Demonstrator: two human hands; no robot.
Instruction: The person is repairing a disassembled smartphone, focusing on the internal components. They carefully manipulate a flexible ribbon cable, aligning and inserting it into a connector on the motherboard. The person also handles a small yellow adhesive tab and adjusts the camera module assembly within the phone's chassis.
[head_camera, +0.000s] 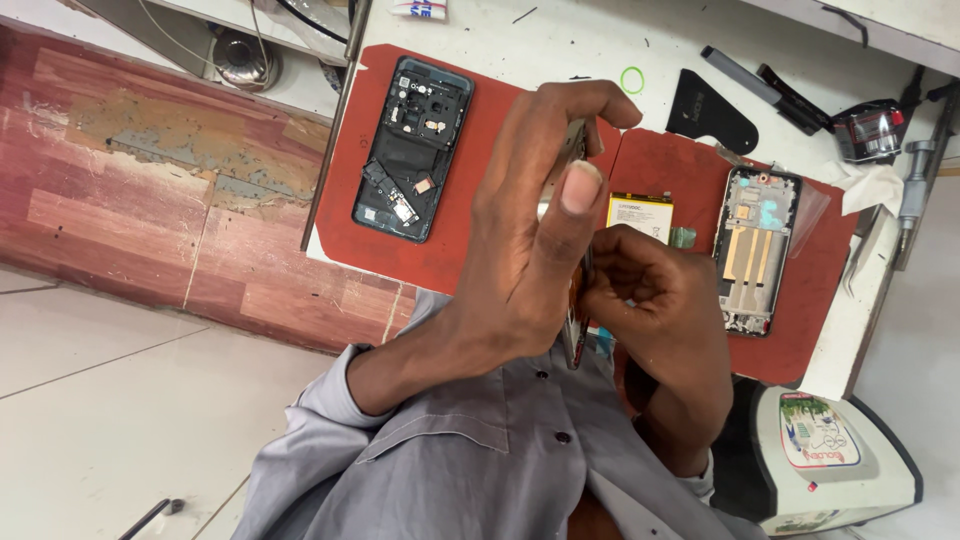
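A thin phone part (572, 250), seen edge-on, is held upright in the grip of the left hand (530, 230): the thumb is pressed flat against the near edge and the fingers (575, 100) are curled over the far edge. The lower end of the part is met by the right hand (650, 290), whose fingers are bunched tightly against it; whether a small tool is pinched in that grip cannot be told, since the fingertips are hidden behind the part. Both hands are raised above the bench (500, 30), over the seam between two red mats.

To the left of the left grip, an opened phone body (412, 148) is laid on the left red mat (470, 220), its dark inner boards and camera openings facing up. Just behind the right grip, a white and yellow battery (640, 215) is partly covered by the knuckles. To the right of the right grip, a phone frame (756, 248) with orange strips is laid on the right red mat (660, 165). Farther beyond it, a black angular plastic piece (708, 112), a green ring (632, 80) and dark tools (770, 85) are seen on the white bench top. Grey shirt sleeves (440, 440) are seen below both grips. A white box-shaped device (835, 460) is placed low to the right of the right grip.
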